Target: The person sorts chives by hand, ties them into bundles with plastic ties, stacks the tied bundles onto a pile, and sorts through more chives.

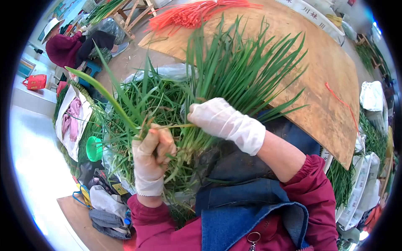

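My left hand, in a thin whitish glove with its fingers curled, grips a few garlic chive leaves that stick out up and to the left. A pale stalk runs from it across to the fingertips of my right hand. That hand is gloved too and closed, at the base of a thick bunch of garlic chives; how much of the bunch it grips is hidden. Pale chive bases hang below, between the hands. Under them lies a plastic-lined heap of loose chives.
A wooden board spans the right side, with red ties at its far end and one loose red tie. Bags lie at lower left near a green bowl. Another person sits at upper left.
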The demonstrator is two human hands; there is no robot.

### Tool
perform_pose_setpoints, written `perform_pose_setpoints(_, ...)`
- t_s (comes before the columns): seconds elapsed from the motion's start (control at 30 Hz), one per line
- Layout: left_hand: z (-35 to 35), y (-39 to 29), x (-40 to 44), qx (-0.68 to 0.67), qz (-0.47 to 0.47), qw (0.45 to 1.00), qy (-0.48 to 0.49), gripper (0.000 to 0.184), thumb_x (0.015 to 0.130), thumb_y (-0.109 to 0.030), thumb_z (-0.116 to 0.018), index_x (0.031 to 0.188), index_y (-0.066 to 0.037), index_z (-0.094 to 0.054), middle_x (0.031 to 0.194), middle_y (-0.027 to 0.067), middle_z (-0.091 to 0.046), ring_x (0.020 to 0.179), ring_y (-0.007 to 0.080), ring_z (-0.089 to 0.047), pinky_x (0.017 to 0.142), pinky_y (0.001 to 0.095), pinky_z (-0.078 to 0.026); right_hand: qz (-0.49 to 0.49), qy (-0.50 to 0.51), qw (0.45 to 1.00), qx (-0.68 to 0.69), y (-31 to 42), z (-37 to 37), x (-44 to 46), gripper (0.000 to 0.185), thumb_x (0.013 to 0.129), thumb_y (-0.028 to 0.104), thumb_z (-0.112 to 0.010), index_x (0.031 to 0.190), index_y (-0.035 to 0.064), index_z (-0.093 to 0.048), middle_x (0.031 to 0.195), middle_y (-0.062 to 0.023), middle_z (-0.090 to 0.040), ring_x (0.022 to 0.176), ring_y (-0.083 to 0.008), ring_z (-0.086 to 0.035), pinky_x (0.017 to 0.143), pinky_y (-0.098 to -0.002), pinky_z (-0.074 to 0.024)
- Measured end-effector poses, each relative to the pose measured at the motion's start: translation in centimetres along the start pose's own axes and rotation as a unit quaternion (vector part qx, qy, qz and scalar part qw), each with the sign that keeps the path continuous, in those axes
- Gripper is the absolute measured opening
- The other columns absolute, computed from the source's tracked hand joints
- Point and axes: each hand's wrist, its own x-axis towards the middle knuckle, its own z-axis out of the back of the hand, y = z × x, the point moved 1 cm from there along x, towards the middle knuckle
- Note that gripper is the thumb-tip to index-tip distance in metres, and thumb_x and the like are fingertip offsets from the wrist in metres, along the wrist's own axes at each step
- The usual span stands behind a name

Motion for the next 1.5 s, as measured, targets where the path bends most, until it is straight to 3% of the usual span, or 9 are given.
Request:
perform_pose_setpoints(0.4,7.6,-7.5,-4.2,-0.004,-0.098,0.995,0.013,0.028,0.095,-0.029,-0.044,0.081,-0.006,-0.051,0.054,-0.0042,-0.032,0.035,0.0032,-0.021,0.029,0.0203,-0.019,-0.092,0.019,0.991,-0.099,-3.4,0.4,-0.1,0.009,0.077,0.008,-0.051,0.081,0.0042,-0.058,0.08,-0.0103,-0.057,0.069,-0.0256,-0.062,0.056,-0.0365,-0.0503)
perform_pose_setpoints(0.43,8.1,-8.1,-4.3,-0.023,-0.1,0.994,0.023,0.028,0.095,-0.028,-0.042,0.081,-0.005,-0.051,0.055,-0.0038,-0.032,0.035,0.0032,-0.021,0.029,0.0206,-0.019,-0.013,-0.109,0.986,-0.129,-3.7,0.0,-0.5,0.005,0.075,0.005,-0.052,0.076,0.0013,-0.056,0.061,-0.0088,-0.057,0.055,-0.0231,-0.062,0.045,-0.0342,-0.0484)
perform_pose_setpoints(0.7,10.3,-10.2,-4.3,-0.071,-0.12,0.99,0.023,0.027,0.098,-0.024,-0.034,0.084,-0.003,-0.044,0.059,-0.0017,-0.031,0.036,0.0045,-0.02,0.031,0.0208,-0.019,-0.106,0.007,0.992,-0.061,-2.9,1.0,-0.4,0.018,0.075,0.004,-0.051,0.092,0.0023,-0.058,0.093,-0.0102,-0.055,0.073,-0.0262,-0.061,0.06,-0.0355,-0.0501)
perform_pose_setpoints(0.8,8.3,-9.3,-3.7,-0.081,-0.123,0.989,0.023,0.027,0.098,-0.024,-0.036,0.085,-0.002,-0.045,0.059,-0.002,-0.031,0.037,0.005,-0.021,0.032,0.0209,-0.021,-0.051,-0.138,0.983,-0.106,0.2,3.5,-1.4,0.019,0.08,0.01,-0.05,0.096,0.0028,-0.055,0.09,-0.0126,-0.057,0.062,-0.0263,-0.06,0.054,-0.0352,-0.0489)
perform_pose_setpoints(0.93,5.9,-8.9,-3.3,-0.102,-0.099,0.987,0.076,0.029,0.098,-0.025,-0.035,0.085,-0.001,-0.045,0.058,-0.0012,-0.031,0.037,0.0053,-0.021,0.03,0.0211,-0.019,-0.117,-0.115,0.975,0.147,6.0,4.5,-2.0,0.026,0.085,0.027,-0.053,0.085,0.0019,-0.06,0.078,-0.0148,-0.062,0.054,-0.0268,-0.059,0.05,-0.0359,-0.0472)
perform_pose_setpoints(1.0,4.7,-8.7,-3.3,-0.119,-0.08,0.983,0.112,0.031,0.098,-0.025,-0.036,0.084,0.0,-0.048,0.053,-0.0029,-0.028,0.033,0.0036,-0.018,0.029,0.0212,-0.016,-0.179,0.027,0.904,0.387,7.4,2.2,-1.6,0.042,0.084,0.04,-0.055,0.073,-0.0002,-0.06,0.066,-0.0139,-0.061,0.051,-0.0247,-0.058,0.047,-0.0366,-0.0448)
perform_pose_setpoints(1.07,3.5,-8.3,-3.5,-0.126,-0.067,0.982,0.122,0.034,0.097,-0.026,-0.036,0.083,0.001,-0.051,0.047,-0.0042,-0.025,0.029,0.0025,-0.013,0.027,0.0213,-0.012,-0.331,0.205,0.72,0.574,8.1,1.4,-0.8,0.054,0.077,0.051,-0.063,0.078,-0.0028,-0.062,0.059,-0.0067,-0.055,0.046,-0.0117,-0.049,0.044,-0.0283,-0.0407)
perform_pose_setpoints(1.2,2.2,-7.7,-4.0,-0.101,-0.055,0.984,0.138,0.034,0.097,-0.027,-0.038,0.085,0.0,-0.055,0.046,-0.0054,-0.027,0.03,0.0021,-0.016,0.028,0.0207,-0.013,-0.401,0.088,0.583,0.701,8.4,-2.4,0.0,0.034,0.075,0.03,-0.071,0.077,-0.0027,-0.062,0.058,-0.0061,-0.054,0.04,-0.0094,-0.04,0.037,-0.0242,-0.0283)
perform_pose_setpoints(1.5,9.0,-11.9,-7.3,-0.017,-0.084,0.995,-0.042,0.028,0.094,-0.029,-0.044,0.079,-0.006,-0.051,0.05,-0.0072,-0.03,0.034,0.0012,-0.022,0.028,0.0188,-0.02,-0.462,-0.139,0.484,0.73,3.3,-2.4,-1.3,0.013,0.074,0.011,-0.067,0.071,0.0022,-0.059,0.054,-0.0007,-0.05,0.037,-0.0088,-0.039,0.036,-0.0212,-0.0263)
